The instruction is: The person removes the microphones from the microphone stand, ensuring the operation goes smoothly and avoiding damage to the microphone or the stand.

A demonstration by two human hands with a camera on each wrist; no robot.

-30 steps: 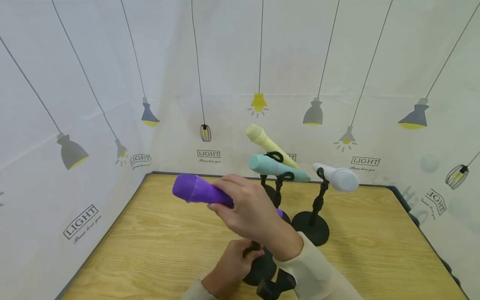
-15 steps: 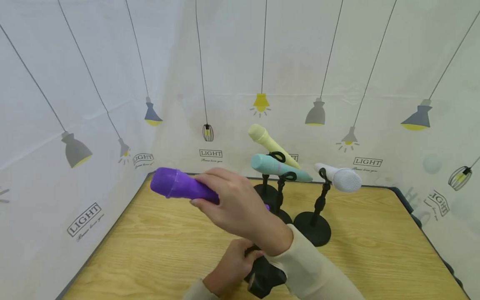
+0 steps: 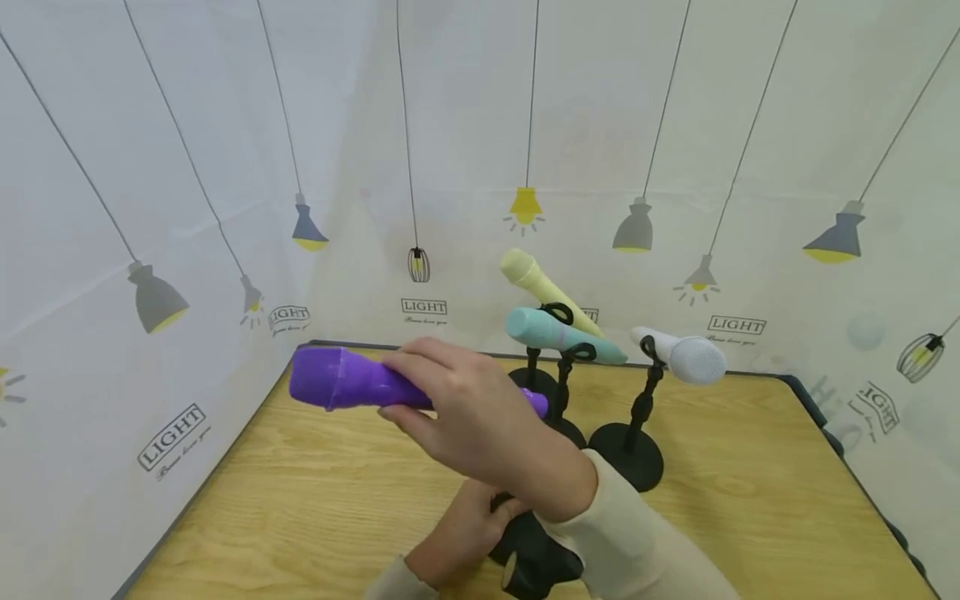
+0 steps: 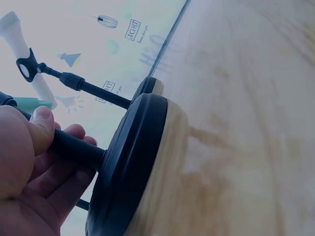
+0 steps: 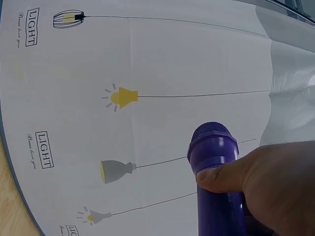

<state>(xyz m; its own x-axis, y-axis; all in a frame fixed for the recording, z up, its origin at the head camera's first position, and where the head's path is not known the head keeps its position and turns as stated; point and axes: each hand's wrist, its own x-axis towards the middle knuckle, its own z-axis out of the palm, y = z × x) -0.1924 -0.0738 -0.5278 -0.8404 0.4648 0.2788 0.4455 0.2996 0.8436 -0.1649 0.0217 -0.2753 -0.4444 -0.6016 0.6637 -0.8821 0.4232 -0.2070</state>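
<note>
In the head view my right hand (image 3: 480,417) grips a purple microphone (image 3: 318,377) by its handle, its mesh head pointing left. The right wrist view shows my thumb lying along this microphone (image 5: 216,211), just below the head. Lower down, my left hand (image 3: 468,529) holds a black microphone stand (image 3: 536,558), partly hidden by my right forearm. Seen from the left wrist, the fingers of that hand (image 4: 37,172) curl round the pole (image 4: 76,150) just above the round base (image 4: 133,157), which rests on the table. The microphone is apart from the stand's clip.
Behind the hands, a yellow microphone (image 3: 555,292), a turquoise microphone (image 3: 562,335) and a white microphone (image 3: 693,360) sit tilted in black stands. The wood-grain table (image 3: 322,492) has a dark edge. Fabric walls (image 3: 465,125) printed with lamps surround it.
The right hand has carried the purple microphone leftward, then slightly down to a more level tilt. The stand's top has shifted left too. The left hand keeps its hold on the pole.
</note>
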